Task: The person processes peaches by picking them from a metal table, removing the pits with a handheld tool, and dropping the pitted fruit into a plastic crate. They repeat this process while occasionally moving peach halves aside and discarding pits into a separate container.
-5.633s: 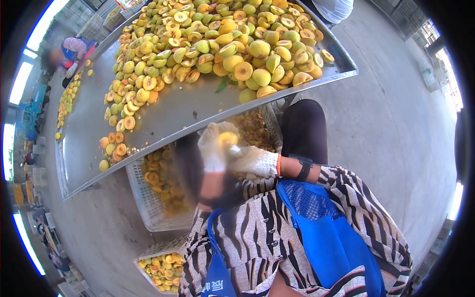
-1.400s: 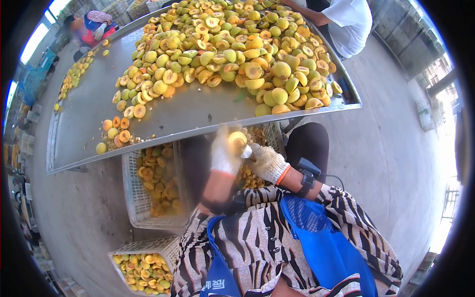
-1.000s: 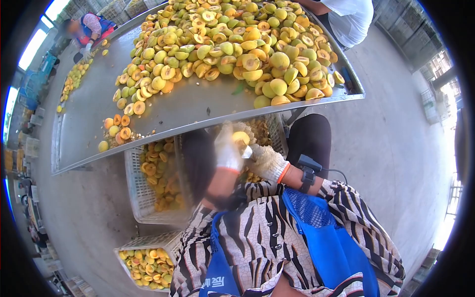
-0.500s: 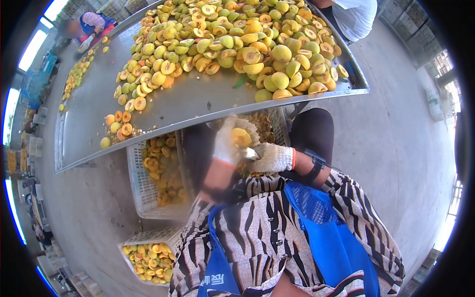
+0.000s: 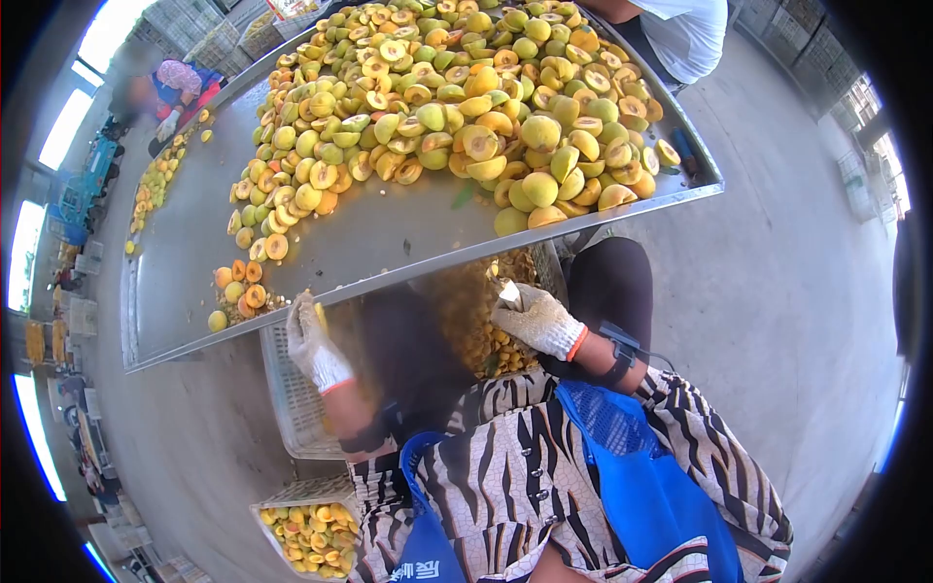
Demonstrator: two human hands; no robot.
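The right hand (image 5: 533,317), in a knitted white work glove with an orange cuff, is curled shut around a small metal-bladed tool (image 5: 509,291) whose tip pokes up just under the front edge of the table. It hangs over a white plastic crate heaped with dull orange-brown fruit scraps (image 5: 476,321). The left hand (image 5: 309,338), gloved the same way, is held out to the left at the table's lip, its fingers bent around a sliver of yellow fruit (image 5: 320,313) at the fingertips; how firmly it pinches cannot be told. Below that hand stands a white perforated plastic basket (image 5: 292,398), and lower still a second white crate of yellow peach halves (image 5: 309,530). The long grey sheet-metal table (image 5: 321,243) carries a few orange pitted halves (image 5: 243,290) near its front edge and a big heap of yellow-green halved peaches (image 5: 457,97) further back. Another person in a white shirt (image 5: 685,34) stands at the far right corner, and a third person in pink and blue (image 5: 170,87) works at the far left.
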